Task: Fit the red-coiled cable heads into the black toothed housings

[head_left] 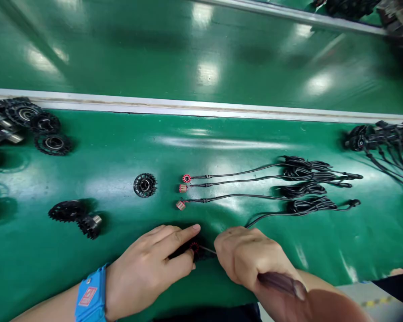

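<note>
Low in the middle, my left hand [154, 261], with a blue wrist strap [92, 293], has its fingers closed around a dark part mostly hidden under them. A small red-toothed ring, like a motor stator [195, 247], shows at the fingertips, with a thin lead running toward my right hand [251, 255]. That hand is a closed fist around a tool with a dark, rounded handle [284, 284]; its working end is hidden. From behind the fist a black cable [268, 215] runs right to a bundled coil. Further up lie several red stators [186, 178] on black cables.
A black toothed disc [145, 185] lies left of the stators. Two black toothed parts with a metal shaft [75, 214] rest nearer left. More geared parts [52, 138] cluster at far left, and cabled black assemblies [366, 138] at far right. A white ledge [201, 109] crosses the green bench.
</note>
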Demonstrator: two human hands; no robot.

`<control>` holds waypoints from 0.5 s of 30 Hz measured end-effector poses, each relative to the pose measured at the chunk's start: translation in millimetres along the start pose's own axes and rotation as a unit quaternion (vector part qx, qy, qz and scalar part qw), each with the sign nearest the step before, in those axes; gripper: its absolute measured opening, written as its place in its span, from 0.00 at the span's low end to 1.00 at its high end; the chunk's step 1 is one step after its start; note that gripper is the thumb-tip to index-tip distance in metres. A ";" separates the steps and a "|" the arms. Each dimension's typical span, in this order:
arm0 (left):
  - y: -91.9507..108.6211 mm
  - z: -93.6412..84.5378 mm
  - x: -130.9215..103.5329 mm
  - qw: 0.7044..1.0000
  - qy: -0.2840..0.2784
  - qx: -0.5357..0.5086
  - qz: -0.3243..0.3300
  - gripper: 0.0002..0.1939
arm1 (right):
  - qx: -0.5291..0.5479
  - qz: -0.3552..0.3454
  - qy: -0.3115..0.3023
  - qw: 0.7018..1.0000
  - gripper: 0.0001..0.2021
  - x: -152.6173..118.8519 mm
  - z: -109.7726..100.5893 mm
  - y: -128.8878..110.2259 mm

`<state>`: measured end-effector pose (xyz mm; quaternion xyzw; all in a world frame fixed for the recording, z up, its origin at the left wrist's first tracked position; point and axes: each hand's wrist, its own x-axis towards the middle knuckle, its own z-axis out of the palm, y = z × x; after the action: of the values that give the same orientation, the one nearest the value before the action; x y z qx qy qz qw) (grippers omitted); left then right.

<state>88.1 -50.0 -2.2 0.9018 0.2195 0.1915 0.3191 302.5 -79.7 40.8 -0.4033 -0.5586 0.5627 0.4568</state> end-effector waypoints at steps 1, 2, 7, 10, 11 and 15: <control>0.3 -0.3 0.5 1.000 0.000 -0.001 0.001 0.07 | 0.046 0.006 0.018 0.999 0.32 -0.5 1.3 2.8; 0.5 -0.7 1.1 1.000 0.000 -0.002 0.002 0.07 | 0.087 0.005 0.033 0.996 0.31 -0.9 2.1 6.1; 1.0 -2.5 2.7 1.000 -0.008 -0.001 -0.001 0.08 | 0.104 -0.028 -0.061 0.992 0.31 1.2 -1.0 20.0; -0.3 -2.4 2.7 1.000 -0.016 -0.003 0.000 0.08 | 0.145 -0.004 -0.057 0.988 0.34 3.9 -1.4 20.5; -0.8 -2.3 2.8 1.000 -0.022 -0.006 0.001 0.07 | 0.160 0.002 -0.057 0.985 0.34 4.7 -0.9 19.6; -2.1 -2.6 3.8 0.999 -0.044 -0.009 0.005 0.08 | 0.135 0.043 -0.059 0.988 0.34 6.2 -0.6 18.1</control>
<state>89.5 -45.2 -1.0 0.9076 0.1995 0.1550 0.3353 300.3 -72.8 23.0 -0.3278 -0.4857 0.6751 0.4483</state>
